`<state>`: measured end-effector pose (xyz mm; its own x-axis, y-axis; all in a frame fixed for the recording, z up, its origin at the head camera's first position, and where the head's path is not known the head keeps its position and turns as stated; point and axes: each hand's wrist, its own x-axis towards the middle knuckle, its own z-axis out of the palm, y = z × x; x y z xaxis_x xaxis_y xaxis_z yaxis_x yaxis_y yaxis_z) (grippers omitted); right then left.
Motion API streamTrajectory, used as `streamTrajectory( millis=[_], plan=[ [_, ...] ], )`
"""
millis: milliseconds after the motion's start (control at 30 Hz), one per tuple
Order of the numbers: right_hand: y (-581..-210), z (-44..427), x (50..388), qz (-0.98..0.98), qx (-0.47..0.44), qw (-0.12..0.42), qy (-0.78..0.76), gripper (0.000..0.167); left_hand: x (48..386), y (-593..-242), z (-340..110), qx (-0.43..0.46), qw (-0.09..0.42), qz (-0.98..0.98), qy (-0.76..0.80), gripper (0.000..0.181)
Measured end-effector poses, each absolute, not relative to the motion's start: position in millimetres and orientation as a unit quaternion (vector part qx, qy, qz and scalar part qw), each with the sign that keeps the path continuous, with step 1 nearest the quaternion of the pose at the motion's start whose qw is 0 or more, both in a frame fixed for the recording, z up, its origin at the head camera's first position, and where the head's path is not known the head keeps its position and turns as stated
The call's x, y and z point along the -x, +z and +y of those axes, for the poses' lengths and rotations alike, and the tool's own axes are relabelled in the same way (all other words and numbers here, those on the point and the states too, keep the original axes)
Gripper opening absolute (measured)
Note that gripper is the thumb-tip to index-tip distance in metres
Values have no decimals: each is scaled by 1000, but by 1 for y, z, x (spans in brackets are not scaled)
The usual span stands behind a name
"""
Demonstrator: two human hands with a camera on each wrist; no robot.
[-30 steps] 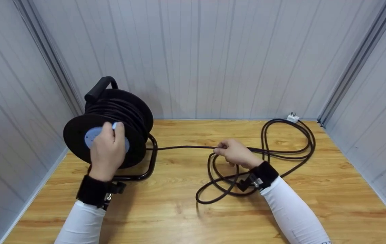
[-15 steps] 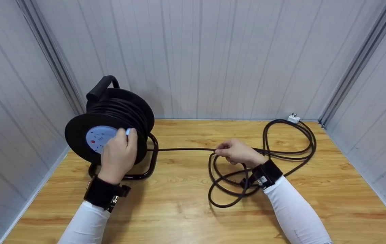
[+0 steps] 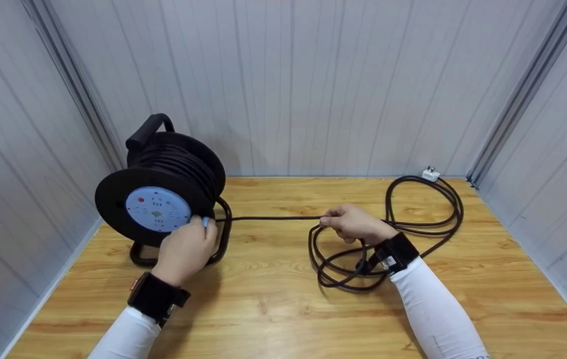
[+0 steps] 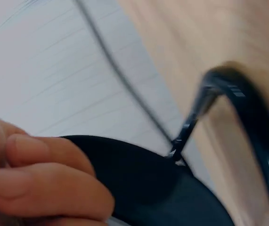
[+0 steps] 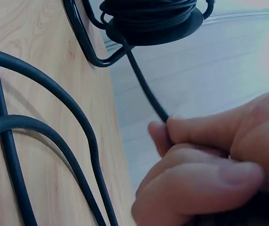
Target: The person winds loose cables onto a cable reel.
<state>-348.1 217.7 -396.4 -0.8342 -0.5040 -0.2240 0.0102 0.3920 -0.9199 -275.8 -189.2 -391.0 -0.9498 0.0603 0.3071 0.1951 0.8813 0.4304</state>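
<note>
A black cable reel [image 3: 119, 194] with a blue socket face [image 3: 156, 209] stands at the left of the table. My left hand [image 3: 186, 249] grips the small blue crank knob [image 3: 206, 221] at the lower right of its front disc. In the left wrist view the curled fingers [image 4: 54, 188] show beside the black disc, and the knob is hidden. From the reel a black cable [image 3: 273, 218] runs taut to my right hand [image 3: 355, 224], which pinches it between thumb and fingertips. The right wrist view shows the cable [image 5: 143, 87] entering that pinch.
Loose cable loops [image 3: 348, 288] lie on the wooden table [image 3: 273, 319] below and right of my right hand. A white plug [image 3: 430, 174] rests at the back right near the wall [image 3: 288, 89]. The reel's tubular stand [image 3: 224, 239] juts toward the middle.
My left hand has swung down and right with the knob, turning the reel's face. The loose loops near my right hand have drawn in; that hand has shifted slightly right.
</note>
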Motion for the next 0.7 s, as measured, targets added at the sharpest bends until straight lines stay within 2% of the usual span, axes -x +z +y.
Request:
streamTrajectory(
  millis=[367, 567, 700],
  plan=[
    [-402, 212, 348, 839, 204, 188, -467, 36, 273, -406, -203, 54, 34, -982, -177, 53],
    [-401, 211, 347, 846, 199, 164, -467, 33, 272, -405, -208, 51, 11, -984, -171, 53],
    [-399, 211, 346, 840, 195, 168, -478, 31, 272, -404, -212, 55, -3, -985, -162, 52]
  ],
)
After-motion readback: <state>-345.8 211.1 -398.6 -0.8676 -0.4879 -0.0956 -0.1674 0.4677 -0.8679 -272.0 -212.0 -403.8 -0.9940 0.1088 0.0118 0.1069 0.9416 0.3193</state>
